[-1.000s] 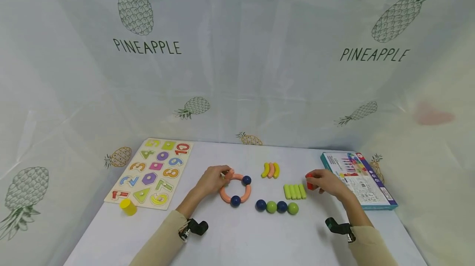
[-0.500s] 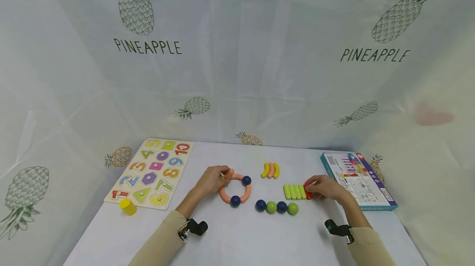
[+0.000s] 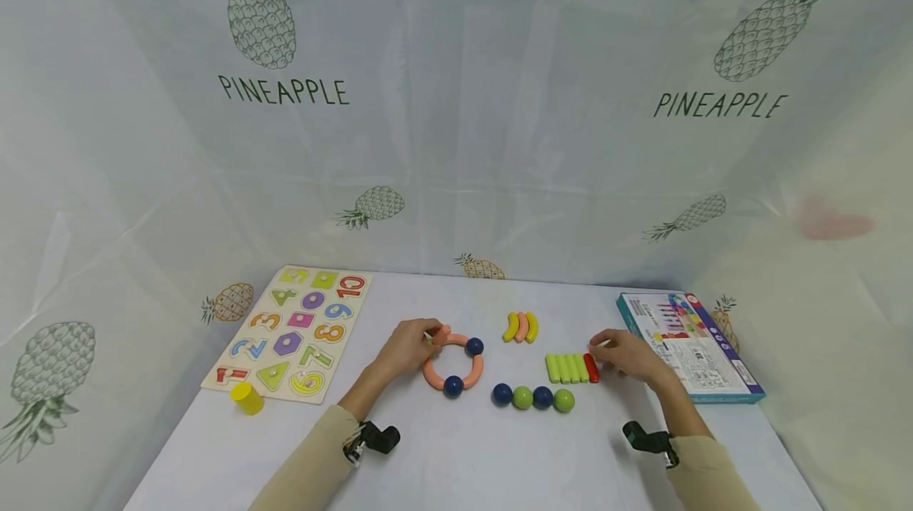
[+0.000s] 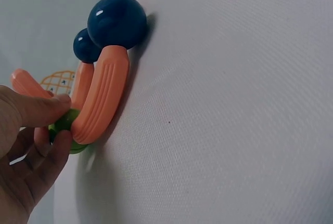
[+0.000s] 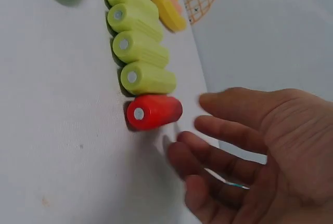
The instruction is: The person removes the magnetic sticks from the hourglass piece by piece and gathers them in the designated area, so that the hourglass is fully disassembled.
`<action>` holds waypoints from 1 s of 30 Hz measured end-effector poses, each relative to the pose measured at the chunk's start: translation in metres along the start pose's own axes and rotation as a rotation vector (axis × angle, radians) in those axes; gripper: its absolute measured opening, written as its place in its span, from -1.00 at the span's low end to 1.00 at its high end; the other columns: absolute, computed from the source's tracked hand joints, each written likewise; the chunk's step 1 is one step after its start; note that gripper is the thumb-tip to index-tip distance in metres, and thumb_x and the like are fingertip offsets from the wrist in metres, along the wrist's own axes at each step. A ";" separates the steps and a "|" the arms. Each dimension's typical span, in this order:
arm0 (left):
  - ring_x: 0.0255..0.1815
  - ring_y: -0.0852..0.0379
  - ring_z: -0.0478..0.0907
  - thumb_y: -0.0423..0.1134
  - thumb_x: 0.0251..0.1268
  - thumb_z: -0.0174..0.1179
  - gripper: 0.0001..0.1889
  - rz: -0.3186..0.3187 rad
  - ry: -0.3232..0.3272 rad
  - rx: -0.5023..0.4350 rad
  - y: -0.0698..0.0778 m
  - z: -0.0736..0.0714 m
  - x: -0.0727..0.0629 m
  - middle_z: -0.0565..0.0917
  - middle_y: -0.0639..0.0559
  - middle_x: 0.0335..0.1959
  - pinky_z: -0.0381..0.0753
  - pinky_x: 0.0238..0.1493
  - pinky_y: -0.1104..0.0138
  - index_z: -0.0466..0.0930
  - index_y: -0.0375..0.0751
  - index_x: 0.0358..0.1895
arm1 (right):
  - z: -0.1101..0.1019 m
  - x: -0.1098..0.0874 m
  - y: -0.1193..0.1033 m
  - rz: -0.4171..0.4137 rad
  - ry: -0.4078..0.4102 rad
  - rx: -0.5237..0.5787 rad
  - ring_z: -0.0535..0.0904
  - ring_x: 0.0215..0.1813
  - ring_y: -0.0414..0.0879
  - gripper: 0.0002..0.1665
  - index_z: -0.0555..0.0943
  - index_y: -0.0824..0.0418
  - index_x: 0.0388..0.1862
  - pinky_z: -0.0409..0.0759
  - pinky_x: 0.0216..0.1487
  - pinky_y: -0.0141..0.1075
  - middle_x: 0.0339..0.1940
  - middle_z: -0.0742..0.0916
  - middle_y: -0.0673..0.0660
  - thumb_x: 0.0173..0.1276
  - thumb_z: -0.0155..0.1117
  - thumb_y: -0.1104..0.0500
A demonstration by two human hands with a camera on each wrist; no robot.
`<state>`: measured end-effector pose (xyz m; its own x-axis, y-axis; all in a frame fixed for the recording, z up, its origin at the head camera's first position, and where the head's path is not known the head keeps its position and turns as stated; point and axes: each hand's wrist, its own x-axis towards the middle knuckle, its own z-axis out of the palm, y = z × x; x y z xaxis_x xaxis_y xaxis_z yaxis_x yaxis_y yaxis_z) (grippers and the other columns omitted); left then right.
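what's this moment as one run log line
left hand: pinches green ball at curved peach piece | right hand: holds nothing, near red rod | red rod: lies at end of green rods

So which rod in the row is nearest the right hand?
The red rod, at the end beside the right hand; the other rods are light green.

You can read "PINEAPPLE" (image 3: pixel 283 89) twice on the far curtain (image 3: pixel 442 139), once left and once right. On your left, the board (image 3: pixel 294 364) shows 1 through 10; print on the right-hand box (image 3: pixel 690 348) is too small.
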<state>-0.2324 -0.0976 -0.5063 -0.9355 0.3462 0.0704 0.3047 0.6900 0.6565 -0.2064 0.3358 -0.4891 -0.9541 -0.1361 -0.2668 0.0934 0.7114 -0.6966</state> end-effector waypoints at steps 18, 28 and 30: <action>-0.13 0.06 0.58 -0.26 0.17 0.47 -0.66 -0.098 0.001 0.026 -0.001 -0.001 -0.003 0.72 -0.05 -0.05 0.61 -0.06 0.09 0.73 -0.18 0.03 | 0.090 0.039 -0.142 -0.391 -0.156 -0.013 0.68 -0.22 0.17 -0.65 0.63 0.26 0.14 0.70 -0.27 -0.07 -0.23 0.72 0.15 0.47 0.27 0.12; 0.03 -0.04 0.65 -0.27 0.04 0.55 -0.67 -0.027 0.032 0.061 -0.001 0.002 -0.002 0.76 0.00 -0.10 0.59 0.09 0.02 0.78 -0.15 -0.07 | 0.136 0.060 -0.177 -0.415 -0.153 -0.046 0.72 -0.25 0.03 -0.61 0.64 0.24 0.19 0.56 -0.38 -0.35 -0.25 0.74 0.01 0.47 0.28 0.10; 0.02 -0.03 0.66 -0.27 0.04 0.55 -0.68 -0.018 0.034 0.067 -0.002 0.003 -0.002 0.77 0.03 -0.12 0.60 0.06 0.03 0.79 -0.14 -0.08 | 0.141 0.061 -0.178 -0.411 -0.155 -0.049 0.70 -0.27 -0.02 -0.67 0.67 0.19 0.14 0.55 -0.36 -0.34 -0.26 0.73 -0.02 0.49 0.27 0.10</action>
<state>-0.2303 -0.0977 -0.5096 -0.9460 0.3126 0.0856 0.2985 0.7374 0.6059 -0.2414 0.1031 -0.4754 -0.8550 -0.5134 -0.0737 -0.3020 0.6082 -0.7340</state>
